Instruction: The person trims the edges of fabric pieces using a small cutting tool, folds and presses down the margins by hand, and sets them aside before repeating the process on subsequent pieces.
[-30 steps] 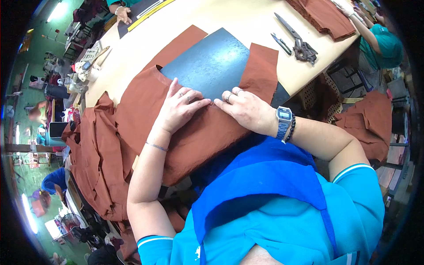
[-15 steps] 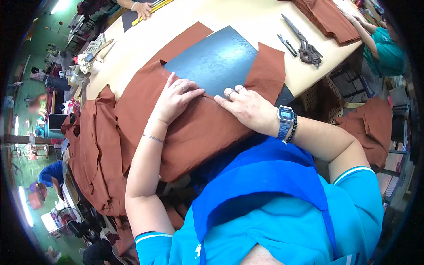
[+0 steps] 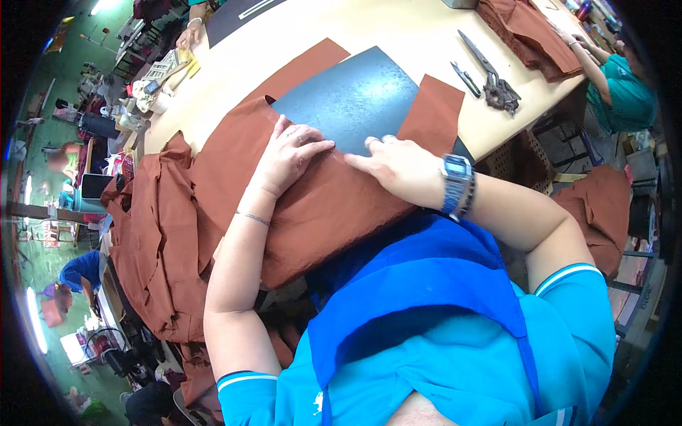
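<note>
Reddish-brown fabric (image 3: 320, 227) lies over the near part of a dark, shiny sheet (image 3: 348, 92) and hangs off the table's near edge. My left hand (image 3: 298, 153) rests on the fabric's edge where it meets the sheet, its fingers apart. To its right, my right hand (image 3: 401, 167) lies across the same edge with its index finger stretched out toward the left hand. The undersides of both hands' fingertips are hidden. Beyond the right hand are large dark-bladed shears (image 3: 482, 57) with wrapped handles, and a smaller slim cutting tool (image 3: 465, 79).
More brown fabric (image 3: 160, 241) hangs in folds at the left. A brown stack (image 3: 522, 35) lies at the far right, touched by a co-worker's hands (image 3: 568, 37). Another person's hand (image 3: 190, 34) is at the table's far left, near a yellow item (image 3: 190, 62).
My right hand's fingers have shifted slightly along the edge; my left hand has barely moved. The other person's hand across the table has gone left, and the long yellow strips there are gone from their spot.
</note>
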### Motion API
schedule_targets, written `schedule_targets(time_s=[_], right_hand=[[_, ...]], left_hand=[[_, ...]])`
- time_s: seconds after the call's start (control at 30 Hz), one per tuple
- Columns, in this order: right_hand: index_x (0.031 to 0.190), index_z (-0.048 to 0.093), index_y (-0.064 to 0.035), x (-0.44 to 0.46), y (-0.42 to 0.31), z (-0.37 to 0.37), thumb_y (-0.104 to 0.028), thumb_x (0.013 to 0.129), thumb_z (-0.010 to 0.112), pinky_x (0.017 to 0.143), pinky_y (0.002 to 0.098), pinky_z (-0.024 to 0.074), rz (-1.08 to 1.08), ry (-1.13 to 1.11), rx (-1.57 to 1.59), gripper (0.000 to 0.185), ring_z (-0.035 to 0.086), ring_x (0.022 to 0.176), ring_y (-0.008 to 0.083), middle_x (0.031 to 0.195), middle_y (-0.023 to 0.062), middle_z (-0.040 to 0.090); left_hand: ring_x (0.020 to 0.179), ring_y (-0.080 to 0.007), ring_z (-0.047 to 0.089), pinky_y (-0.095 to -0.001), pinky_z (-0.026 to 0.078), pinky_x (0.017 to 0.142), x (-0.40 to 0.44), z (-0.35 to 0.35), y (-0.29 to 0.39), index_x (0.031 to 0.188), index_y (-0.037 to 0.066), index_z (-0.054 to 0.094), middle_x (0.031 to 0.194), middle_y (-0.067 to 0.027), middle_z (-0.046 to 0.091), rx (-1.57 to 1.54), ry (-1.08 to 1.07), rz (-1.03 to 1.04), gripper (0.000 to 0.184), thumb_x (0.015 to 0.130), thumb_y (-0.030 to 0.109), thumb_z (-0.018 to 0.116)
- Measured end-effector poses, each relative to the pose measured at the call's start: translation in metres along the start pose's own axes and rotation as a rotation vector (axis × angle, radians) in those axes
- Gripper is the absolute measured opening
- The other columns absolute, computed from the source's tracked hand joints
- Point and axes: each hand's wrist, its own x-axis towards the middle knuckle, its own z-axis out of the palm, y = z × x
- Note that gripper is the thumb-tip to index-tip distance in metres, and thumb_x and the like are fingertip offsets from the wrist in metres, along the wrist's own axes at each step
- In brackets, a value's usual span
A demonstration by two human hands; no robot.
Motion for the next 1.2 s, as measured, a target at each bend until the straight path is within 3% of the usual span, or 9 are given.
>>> schedule_targets(time_s=[0.13,0.27,0.37,0.53,0.6,0.67,0.8,1.0,1.2], right_hand=[[0.107,0.059,-0.0059,-0.037,0.014,-0.004,-0.012,0.089,0.049,0.082,0.0438,0.0498,-0.081,0.166,0.034,0.021,0.059,0.1,0.0323,0.111,0.0161,0.058],[0.103,0.058,-0.0056,-0.062,0.012,-0.007,-0.008,0.083,0.069,0.082,0.0417,0.0505,0.127,0.219,0.216,0.023,0.062,0.094,0.033,0.101,0.0121,0.06],[0.1,0.058,-0.0048,-0.059,0.024,-0.003,-0.006,0.081,0.069,0.08,0.0424,0.052,0.162,0.192,0.421,0.022,0.064,0.091,0.0349,0.094,0.015,0.064],[0.094,0.061,-0.0057,-0.015,0.103,-0.031,-0.01,0.079,0.069,0.072,0.0432,0.0533,0.024,-0.047,0.17,0.018,0.067,0.082,0.0358,0.084,0.0167,0.067],[0.099,0.065,-0.0051,0.009,0.115,-0.053,-0.005,0.083,0.06,0.076,0.0463,0.0546,0.253,0.349,-0.115,0.017,0.067,0.083,0.0377,0.088,0.0194,0.069],[0.111,0.063,-0.0044,0.038,0.134,-0.066,-0.005,0.085,0.062,0.08,0.0448,0.0546,0.18,0.654,-0.228,0.027,0.067,0.088,0.037,0.098,0.0191,0.068],[0.115,0.062,-0.0065,0.056,0.124,-0.044,-0.01,0.084,0.069,0.093,0.0412,0.0508,-0.109,0.651,0.066,0.032,0.062,0.105,0.0335,0.11,0.0165,0.066],[0.112,0.062,-0.0063,0.038,0.088,-0.018,-0.01,0.085,0.069,0.093,0.0415,0.0508,-0.044,0.381,0.128,0.029,0.062,0.104,0.0342,0.112,0.015,0.065],[0.121,0.062,-0.0048,0.046,0.095,0.009,-0.007,0.088,0.066,0.095,0.0393,0.0506,-0.203,0.42,0.143,0.034,0.061,0.109,0.0325,0.117,0.015,0.065]], left_hand=[[0.102,-0.0255,0.062,-0.0467,0.044,0.097,0.004,-0.008,0.007,0.108,0.015,0.07,0.109,-0.0051,0.065,-0.035,0.128,-0.093,0.026,0.085,0.004,0.066],[0.113,-0.0313,0.057,-0.0488,0.043,0.1,-0.016,-0.021,-0.007,0.11,0.008,0.062,0.118,-0.0095,0.061,-0.117,0.154,-0.292,0.022,0.088,0.005,0.066],[0.121,-0.0331,0.054,-0.0516,0.035,0.109,-0.046,-0.041,-0.011,0.113,0.011,0.063,0.127,-0.0109,0.059,-0.106,-0.018,-0.467,0.023,0.093,0.021,0.064],[0.124,-0.033,0.051,-0.0485,0.037,0.106,-0.061,-0.056,0.027,0.125,0.012,0.064,0.135,-0.0143,0.056,0.044,-0.124,-0.514,0.047,0.091,0.044,0.064],[0.125,-0.0351,0.05,-0.0484,0.037,0.107,-0.037,-0.079,0.065,0.125,0.01,0.064,0.135,-0.0159,0.055,0.018,-0.364,-0.589,0.06,0.085,0.054,0.067],[0.127,-0.0376,0.049,-0.052,0.035,0.108,-0.035,-0.068,0.082,0.13,0.01,0.061,0.136,-0.017,0.054,-0.017,-0.225,-0.35,0.07,0.081,0.059,0.068],[0.148,-0.0407,0.023,-0.066,0.02,0.115,-0.037,-0.021,0.12,0.151,0.014,0.039,0.159,-0.0204,0.027,-0.057,-0.293,-0.421,0.091,0.082,0.07,0.061],[0.141,-0.0403,0.034,-0.0654,0.024,0.112,-0.024,-0.016,0.183,0.141,0.01,0.051,0.15,-0.0214,0.039,-0.065,-0.168,-0.543,0.081,0.084,0.067,0.061],[0.113,-0.0316,0.056,-0.0449,0.044,0.095,0.024,0.002,0.112,0.124,0.008,0.064,0.119,-0.0129,0.061,0.039,0.259,-0.697,0.045,0.089,0.036,0.068]])
